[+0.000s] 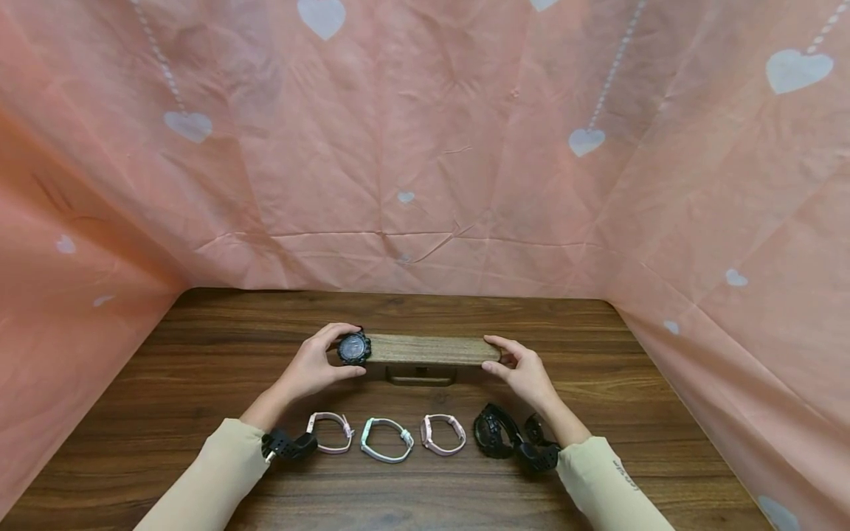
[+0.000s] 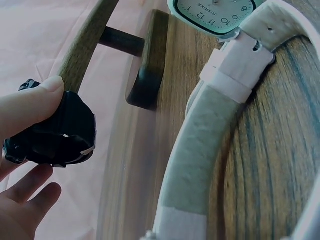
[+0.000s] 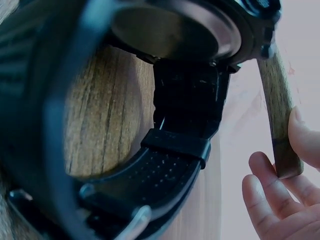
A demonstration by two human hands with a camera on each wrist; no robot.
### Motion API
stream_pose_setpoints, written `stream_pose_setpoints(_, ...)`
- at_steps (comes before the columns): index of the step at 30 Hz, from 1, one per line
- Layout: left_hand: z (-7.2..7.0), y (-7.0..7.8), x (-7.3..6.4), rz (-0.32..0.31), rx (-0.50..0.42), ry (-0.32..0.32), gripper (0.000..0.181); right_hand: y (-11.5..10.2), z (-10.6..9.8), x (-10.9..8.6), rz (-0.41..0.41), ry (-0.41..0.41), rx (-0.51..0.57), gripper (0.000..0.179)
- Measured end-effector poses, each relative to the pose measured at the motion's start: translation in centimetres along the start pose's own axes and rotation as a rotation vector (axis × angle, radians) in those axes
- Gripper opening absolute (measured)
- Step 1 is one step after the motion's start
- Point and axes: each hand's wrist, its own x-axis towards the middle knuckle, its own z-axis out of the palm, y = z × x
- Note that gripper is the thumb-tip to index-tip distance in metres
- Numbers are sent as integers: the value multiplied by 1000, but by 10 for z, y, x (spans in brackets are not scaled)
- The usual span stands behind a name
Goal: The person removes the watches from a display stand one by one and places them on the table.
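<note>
A wooden watch stand (image 1: 432,349) with a horizontal bar lies across the middle of the table, its base (image 2: 152,55) below on a short post. At the bar's left end is a black watch (image 1: 353,348), its dial up and its strap fastened in a loop. My left hand (image 1: 317,363) grips this watch between thumb and fingers. In the left wrist view, the thumb (image 2: 42,100) presses the watch beside the bar. My right hand (image 1: 527,375) holds the bar's right end, thumb on the near side and fingers behind and below it.
In front of the stand lie a pale pink watch (image 1: 335,450), a mint-green watch (image 1: 388,460) and a pink watch (image 1: 426,435). Black watches (image 1: 490,434) lie to their right, near the right wrist. A pink heart-patterned cloth (image 1: 425,162) walls the table (image 1: 219,332) at back and sides.
</note>
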Motion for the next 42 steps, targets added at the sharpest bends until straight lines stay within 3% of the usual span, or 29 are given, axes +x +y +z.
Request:
stream_pose_setpoints(15,-12,1,-9,-7,20,9,64,0,-1,-1,11,-1,-2,46)
stream_pose_setpoints(27,-28,2,-16,-75,11,-13,66,3,-4,0,-19,1,-14,46)
stream_pose_setpoints(42,-43,4,-35,-101,-8,-25,64,1,-2,0,-7,-9,-8,46)
